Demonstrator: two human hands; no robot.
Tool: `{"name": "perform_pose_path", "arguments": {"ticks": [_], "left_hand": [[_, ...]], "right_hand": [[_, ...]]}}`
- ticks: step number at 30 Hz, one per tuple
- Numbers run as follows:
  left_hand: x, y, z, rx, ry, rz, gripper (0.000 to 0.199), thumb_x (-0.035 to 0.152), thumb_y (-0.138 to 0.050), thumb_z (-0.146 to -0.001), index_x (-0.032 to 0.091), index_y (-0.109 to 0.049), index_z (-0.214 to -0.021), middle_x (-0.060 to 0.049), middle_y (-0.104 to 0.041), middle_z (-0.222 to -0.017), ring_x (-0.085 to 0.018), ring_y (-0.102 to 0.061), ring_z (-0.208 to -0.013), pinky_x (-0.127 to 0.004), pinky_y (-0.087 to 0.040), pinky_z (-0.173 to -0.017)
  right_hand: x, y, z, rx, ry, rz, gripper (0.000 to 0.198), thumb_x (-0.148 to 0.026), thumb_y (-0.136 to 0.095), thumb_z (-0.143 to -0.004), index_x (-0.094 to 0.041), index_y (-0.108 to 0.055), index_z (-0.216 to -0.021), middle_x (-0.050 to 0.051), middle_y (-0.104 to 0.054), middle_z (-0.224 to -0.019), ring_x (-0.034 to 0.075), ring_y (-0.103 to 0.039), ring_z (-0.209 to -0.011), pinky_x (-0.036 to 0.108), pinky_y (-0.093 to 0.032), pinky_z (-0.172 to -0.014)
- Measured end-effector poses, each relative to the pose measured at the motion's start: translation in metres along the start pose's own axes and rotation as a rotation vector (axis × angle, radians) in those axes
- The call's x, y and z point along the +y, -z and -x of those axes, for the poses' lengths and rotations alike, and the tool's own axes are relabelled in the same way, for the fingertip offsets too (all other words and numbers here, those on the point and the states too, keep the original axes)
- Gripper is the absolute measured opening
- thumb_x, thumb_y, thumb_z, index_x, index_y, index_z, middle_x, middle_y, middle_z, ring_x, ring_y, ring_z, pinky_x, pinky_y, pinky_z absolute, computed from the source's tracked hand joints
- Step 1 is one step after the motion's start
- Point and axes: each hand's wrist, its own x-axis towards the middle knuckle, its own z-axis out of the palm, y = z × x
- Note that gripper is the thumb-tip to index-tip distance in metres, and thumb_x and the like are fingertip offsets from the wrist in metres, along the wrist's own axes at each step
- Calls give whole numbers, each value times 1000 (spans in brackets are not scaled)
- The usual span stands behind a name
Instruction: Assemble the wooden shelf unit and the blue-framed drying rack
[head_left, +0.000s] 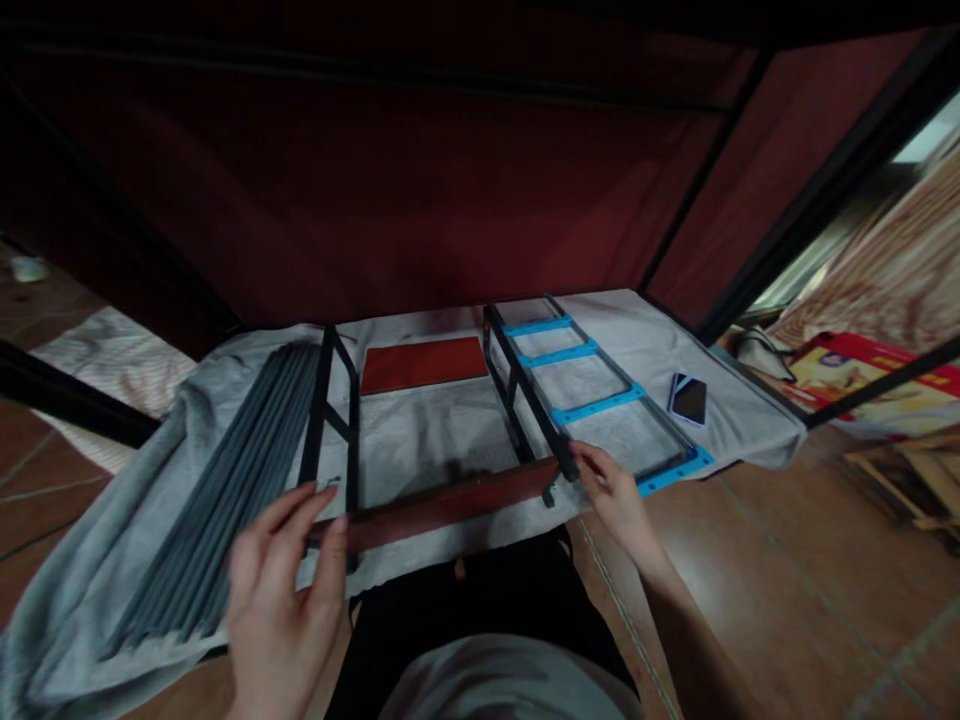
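Observation:
Two black metal side frames stand on a grey cloth, joined at the near end by a reddish-brown board (450, 508). My left hand (281, 590) is at the board's left end, close to the left black frame (319, 410); its thumb and fingers are apart, with nothing visible between them. At the near end of the right black frame (529, 400), my right hand (611, 495) has its fingers closed against the bar. Between the frames, farther back, lies an orange-red panel (424, 364).
Several grey rods (232, 490) lie bundled on the grey cloth (420, 435) at left. On the right are a black frame with blue crosspieces (596, 405) and a phone (688, 398). A dark red panel (435, 200) rises behind. A red-and-yellow box (874, 375) sits at far right.

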Motion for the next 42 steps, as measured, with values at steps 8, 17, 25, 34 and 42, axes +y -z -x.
{"name": "perform_pose_path", "arguments": {"ticks": [8, 17, 25, 34, 42], "left_hand": [[56, -77, -1, -386, -375, 16, 41, 25, -55, -100, 24, -54, -141, -11, -62, -136, -25, -61, -121, -41, -49, -104], [-2, -26, -42, -55, 10, -166, 33, 44, -59, -95, 27, -69, -121, -6, -70, -124, -30, -65, -117, -51, -49, -107], [-149, 15, 30, -302, 613, -288, 31, 38, -48, -83, 17, -70, -89, -13, -74, -87, -29, -70, -80, -45, -59, -76], [-165, -31, 67, -450, 502, -264, 47, 7, -44, -81, 13, -67, -122, -16, -64, -131, -25, -64, -118, -35, -48, -107], [-182, -28, 68, -508, 460, -242, 28, 9, -48, -86, 18, -71, -98, -12, -71, -100, -23, -66, -99, -32, -50, -95]], "right_hand": [[19, -30, 11, -81, -62, -250, 38, -37, -61, -90, -25, -71, -125, 9, -75, -122, 26, -71, -109, 44, -57, -98], [57, 14, 17, -37, -199, -271, 39, -50, -61, -92, -19, -73, -113, 13, -76, -117, 27, -71, -110, 48, -54, -102], [86, 17, 51, -167, -159, -89, 40, -56, -58, -92, -24, -74, -111, 10, -77, -117, 29, -72, -110, 45, -59, -95], [85, 3, 47, -223, -10, 151, 46, -63, -52, -91, -26, -74, -109, 11, -77, -115, 36, -73, -108, 53, -61, -91], [92, 14, 35, -178, -45, 206, 38, -70, -59, -77, -40, -75, -92, 9, -79, -107, 39, -75, -99, 52, -65, -77]]}}
